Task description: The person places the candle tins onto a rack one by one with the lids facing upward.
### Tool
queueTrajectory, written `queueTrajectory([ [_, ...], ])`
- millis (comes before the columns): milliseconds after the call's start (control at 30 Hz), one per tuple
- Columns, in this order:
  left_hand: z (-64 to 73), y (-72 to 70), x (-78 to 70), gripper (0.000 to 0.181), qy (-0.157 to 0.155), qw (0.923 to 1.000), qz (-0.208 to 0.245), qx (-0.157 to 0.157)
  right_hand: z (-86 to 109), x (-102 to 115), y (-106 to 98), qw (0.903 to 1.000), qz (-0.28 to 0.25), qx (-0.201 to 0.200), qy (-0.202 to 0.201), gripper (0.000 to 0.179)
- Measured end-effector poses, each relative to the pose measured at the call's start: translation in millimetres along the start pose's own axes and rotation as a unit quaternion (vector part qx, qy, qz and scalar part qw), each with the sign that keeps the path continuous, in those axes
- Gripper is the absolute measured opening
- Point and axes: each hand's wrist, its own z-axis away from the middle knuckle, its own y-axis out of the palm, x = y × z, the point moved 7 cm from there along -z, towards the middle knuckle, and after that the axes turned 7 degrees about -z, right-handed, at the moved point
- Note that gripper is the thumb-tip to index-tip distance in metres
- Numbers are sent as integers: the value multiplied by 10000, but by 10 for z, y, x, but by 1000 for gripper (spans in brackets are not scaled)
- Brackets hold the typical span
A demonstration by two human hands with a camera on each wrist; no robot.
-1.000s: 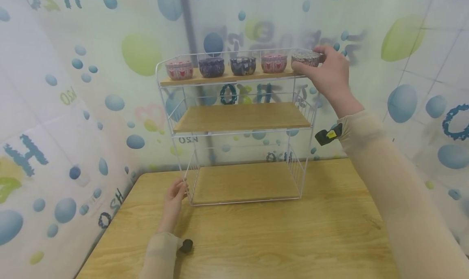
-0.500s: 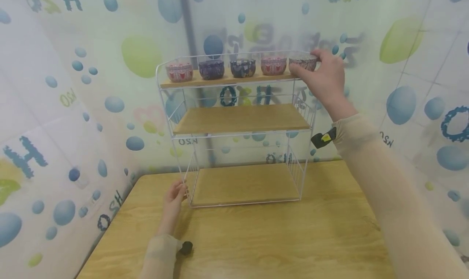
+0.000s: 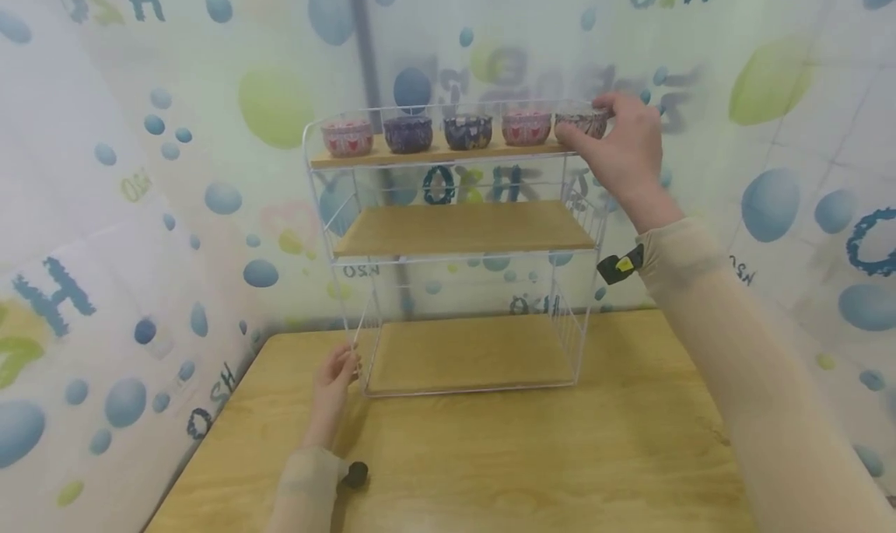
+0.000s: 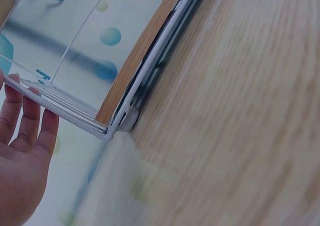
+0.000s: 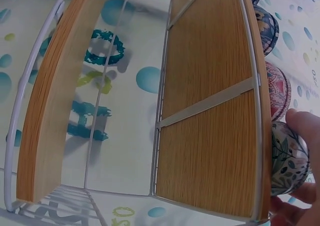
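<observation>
A small, round, leaf-patterned tin (image 5: 288, 158) sits at the right end of the top board of a white wire rack (image 3: 462, 259). My right hand (image 3: 628, 148) holds this tin, thumb at the front and fingers behind, partly covering it. To its left stand a pink tin (image 3: 526, 128), two dark blue tins (image 3: 468, 131) and, at the far left end, another pink tin (image 3: 348, 138). Low on the rack's left side, my left hand (image 3: 336, 371) grips the white frame. In the left wrist view, its fingers (image 4: 31, 117) lie behind the side rail.
The rack has a middle board (image 3: 462, 228) and a bottom board (image 3: 469, 352). It stands on a wooden table (image 3: 532, 455) near a wall covering (image 3: 175, 229) printed with bubbles and letters. A thin wire guard runs behind the tins.
My right hand has shifted slightly left with the leaf-patterned tin, bringing it nearer the pink one, and then stayed there. My left hand keeps its grip on the rack.
</observation>
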Motion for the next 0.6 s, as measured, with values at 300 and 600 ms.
queueTrajectory([
  [300,16,-7,2,30,78,9999,96,81,-32,-25,-1,9997,200,31,-133,68],
  [600,10,-21,12,35,77,9999,-85,-61,-36,-58,14,9997,206,79,-44,71],
])
